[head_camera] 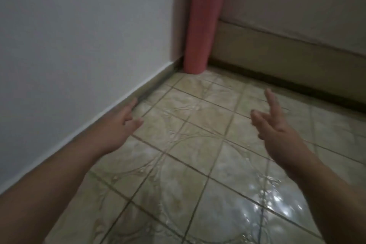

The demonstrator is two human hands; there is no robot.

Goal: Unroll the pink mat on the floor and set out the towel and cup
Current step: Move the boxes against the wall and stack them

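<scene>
**Handling Assessment: Rolled Pink Mat, Pre-Grasp**

Both hands were extended forward over the tiled floor (198,144), empty. The left hand (122,125) hung near the wall's skirting with its fingers loosely spread and nothing in its grip. The right hand (277,125) was raised with two fingers extended and the others partly curled; its grip was likewise apart and held nothing.

The floor between the hands and the corner was bare and glossy, so a rolled item set on it would probably slide with little resistance.

The pink mat (202,25) stood upright in the far corner as a tight roll, its lower end on the floor, between the wall (79,25) and the bed base (287,49), well apart from both hands. Its top ran out of view.

Judged from its form, the mat would be light, soft and compressible, with a foam-like surface offering good friction. The recommended hold was around the mid-body of the roll with both hands, one above the other, to stop it from tipping or springing loose. The loose edge was not visible. Towel and cup were not in view.
</scene>
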